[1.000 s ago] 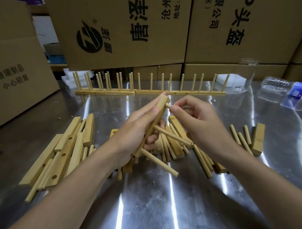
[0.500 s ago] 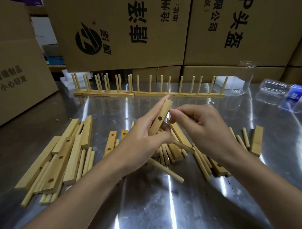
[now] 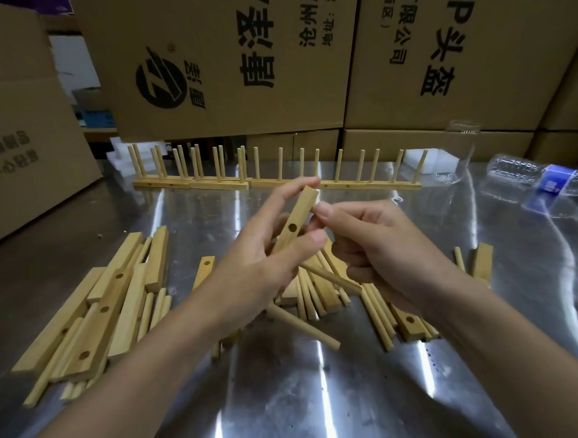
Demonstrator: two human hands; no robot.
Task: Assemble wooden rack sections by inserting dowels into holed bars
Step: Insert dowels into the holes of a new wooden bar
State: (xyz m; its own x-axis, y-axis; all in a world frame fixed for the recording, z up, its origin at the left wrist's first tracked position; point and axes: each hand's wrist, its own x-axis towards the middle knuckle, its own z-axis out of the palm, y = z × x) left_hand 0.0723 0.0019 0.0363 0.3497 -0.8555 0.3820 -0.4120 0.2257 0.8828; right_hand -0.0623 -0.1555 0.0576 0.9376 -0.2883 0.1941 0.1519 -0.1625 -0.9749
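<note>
Centre frame, left hand [image 3: 260,269] grips a pale holed bar [image 3: 297,218], raised at a tilt (one round hole showing); right hand [image 3: 380,248] curls fingertips at its top, grasp unclear

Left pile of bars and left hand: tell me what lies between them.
Head view: one loose holed bar lies on the table between the left pile of bars and the left hand, which covers its near end.

Lower end of the holed bar [image 3: 300,212] behind the left hand [image 3: 258,267]; bottle [image 3: 542,181] past the right edge.
</note>
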